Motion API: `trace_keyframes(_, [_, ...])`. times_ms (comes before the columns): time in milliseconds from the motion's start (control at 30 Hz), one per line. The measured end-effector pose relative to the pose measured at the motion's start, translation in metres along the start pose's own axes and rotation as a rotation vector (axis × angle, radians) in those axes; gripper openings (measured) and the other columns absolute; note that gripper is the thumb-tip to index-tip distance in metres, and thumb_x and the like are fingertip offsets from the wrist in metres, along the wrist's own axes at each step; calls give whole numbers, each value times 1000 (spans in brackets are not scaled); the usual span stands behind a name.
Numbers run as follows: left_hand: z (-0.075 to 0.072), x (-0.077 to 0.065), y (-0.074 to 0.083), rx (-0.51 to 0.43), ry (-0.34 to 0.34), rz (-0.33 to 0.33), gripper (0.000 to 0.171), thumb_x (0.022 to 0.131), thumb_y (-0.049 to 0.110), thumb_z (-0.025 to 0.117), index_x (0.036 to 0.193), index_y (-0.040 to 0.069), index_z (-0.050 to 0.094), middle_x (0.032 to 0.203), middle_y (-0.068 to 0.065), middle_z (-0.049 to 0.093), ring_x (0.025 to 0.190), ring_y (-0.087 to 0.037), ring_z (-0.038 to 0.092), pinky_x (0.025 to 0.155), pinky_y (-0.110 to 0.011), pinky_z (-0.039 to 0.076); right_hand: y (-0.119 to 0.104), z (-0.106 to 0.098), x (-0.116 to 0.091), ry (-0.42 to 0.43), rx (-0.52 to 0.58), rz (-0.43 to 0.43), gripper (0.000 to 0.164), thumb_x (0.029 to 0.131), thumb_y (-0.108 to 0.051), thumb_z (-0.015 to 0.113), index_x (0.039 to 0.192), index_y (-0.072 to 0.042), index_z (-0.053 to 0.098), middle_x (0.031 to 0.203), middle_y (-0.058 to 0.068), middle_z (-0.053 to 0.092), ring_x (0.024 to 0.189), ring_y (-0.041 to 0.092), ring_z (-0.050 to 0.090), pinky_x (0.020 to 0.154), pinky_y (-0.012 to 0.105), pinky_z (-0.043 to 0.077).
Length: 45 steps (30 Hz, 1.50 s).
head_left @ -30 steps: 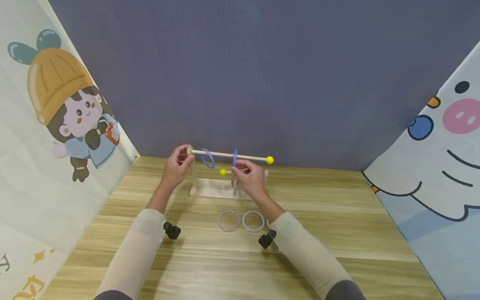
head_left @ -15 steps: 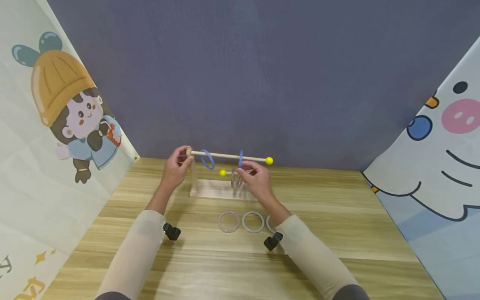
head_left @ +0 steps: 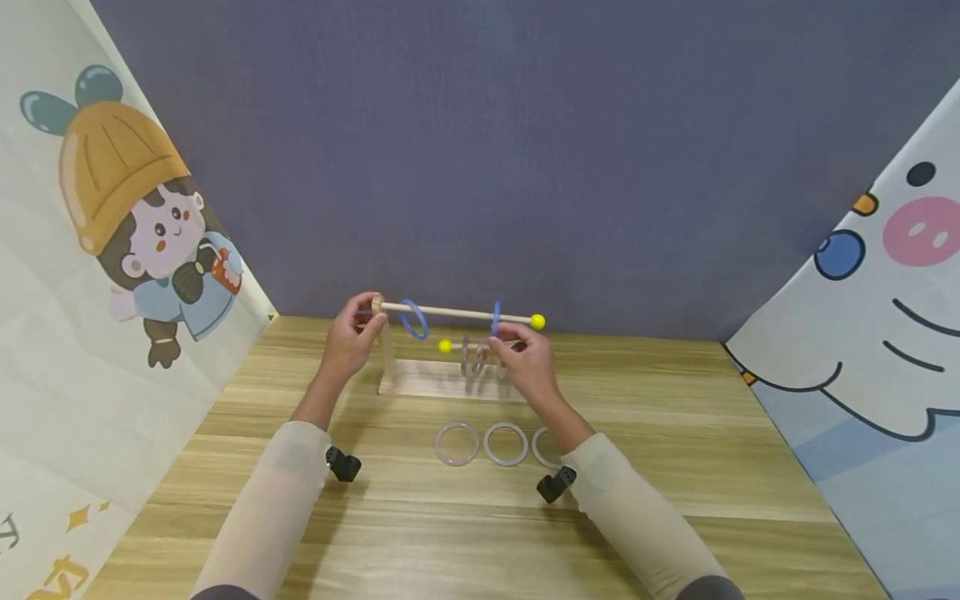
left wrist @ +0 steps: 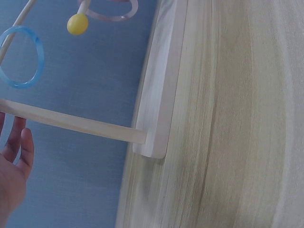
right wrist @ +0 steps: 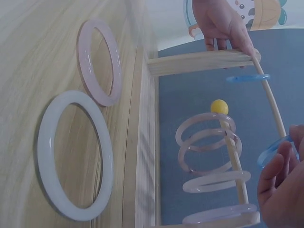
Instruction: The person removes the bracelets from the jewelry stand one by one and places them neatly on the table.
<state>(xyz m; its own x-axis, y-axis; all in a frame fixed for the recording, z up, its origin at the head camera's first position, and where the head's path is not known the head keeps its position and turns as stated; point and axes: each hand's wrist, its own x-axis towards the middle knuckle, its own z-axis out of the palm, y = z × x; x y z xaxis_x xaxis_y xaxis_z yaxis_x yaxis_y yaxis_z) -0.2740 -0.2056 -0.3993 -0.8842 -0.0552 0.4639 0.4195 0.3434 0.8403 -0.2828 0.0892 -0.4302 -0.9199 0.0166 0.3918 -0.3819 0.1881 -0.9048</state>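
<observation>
Along the rack's [head_left: 423, 379] upper rod [head_left: 457, 313], the right hand [head_left: 529, 360] is pinching a blue ring [head_left: 497, 312] near the yellow ball [head_left: 537, 321]. Another blue ring [left wrist: 41, 54] is hanging nearer the rack's post [head_left: 388, 357], whose top the left hand [head_left: 350, 337] is gripping. Before the rack, pale rings [right wrist: 46, 147] are lying.

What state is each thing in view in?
left hand, gripping the post
right hand, pinching the right blue ring
right blue ring, around the upper rod
left blue ring, hanging on the upper rod
pale rings, four hanging on the lower rod
loose rings, three lying flat, one partly hidden
stand, upright on the table
yellow balls, on rod ends
</observation>
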Motion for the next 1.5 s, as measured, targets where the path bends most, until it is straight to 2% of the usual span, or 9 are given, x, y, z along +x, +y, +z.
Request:
trace_keyframes(200, [0,0,-1,-9,3,7,41,99,4,64,135,-10,53,121,-31,62,90,5,61,71,-8,51,1,-7,-1,12,-13,26,21,87,-7,80,106,0,75,94,20,74,59,2,57,52,15,47])
trace_keyframes(733, [-1,0,-3,-12,8,22,40,99,3,64,135,-10,53,121,-31,62,89,8,61,72,-8,51,2,-27,-3,50,16,86,24,87,-9,81,108,1,75,95,13,74,65,6,57,56,16,51])
trace_keyframes(867, [-1,0,-4,-6,6,11,40,99,4,64,136,-9,54,122,-30,62,94,-6,64,72,-8,52,3,-33,-3,75,-2,59,22,87,-9,80,106,0,75,95,14,74,66,5,57,58,15,50])
trace_keyframes(1000, [-1,-1,-5,-2,3,3,41,99,5,64,136,-8,54,123,-29,63,98,-22,64,73,-9,52,5,-40,-4,84,-7,58,21,86,-9,80,105,0,75,93,9,74,63,4,56,56,16,50])
trace_keyframes(1067, [-1,-1,-5,-3,2,1,41,99,5,64,136,-8,54,124,-29,63,98,-19,64,73,-9,52,4,-42,-5,80,-4,67,22,87,-10,80,105,0,74,92,7,73,62,4,56,54,16,49])
trace_keyframes(1233, [-1,-1,-4,-10,1,0,41,99,5,64,137,-8,53,124,-30,62,92,4,62,74,-8,51,4,-50,-8,89,12,79,23,87,-8,80,108,1,74,92,6,72,59,3,55,51,16,49])
trace_keyframes(1300, [-1,-1,-4,-9,1,1,41,99,5,64,136,-9,53,124,-30,62,91,6,61,74,-8,51,5,-53,-8,96,23,78,24,87,-7,80,109,2,74,91,5,72,59,3,55,51,16,49])
trace_keyframes(1367, [-1,-1,-3,-4,3,6,41,99,4,64,136,-9,53,123,-30,62,93,0,62,73,-8,51,5,-56,-9,93,30,73,25,87,-5,79,110,4,73,87,-1,71,59,2,55,51,15,48])
trace_keyframes(1500, [-1,0,-3,0,0,10,41,99,5,64,136,-9,53,122,-30,62,98,-21,63,73,-8,52,3,-63,-14,72,23,60,25,88,-1,77,110,9,71,80,-15,67,58,1,52,50,13,45])
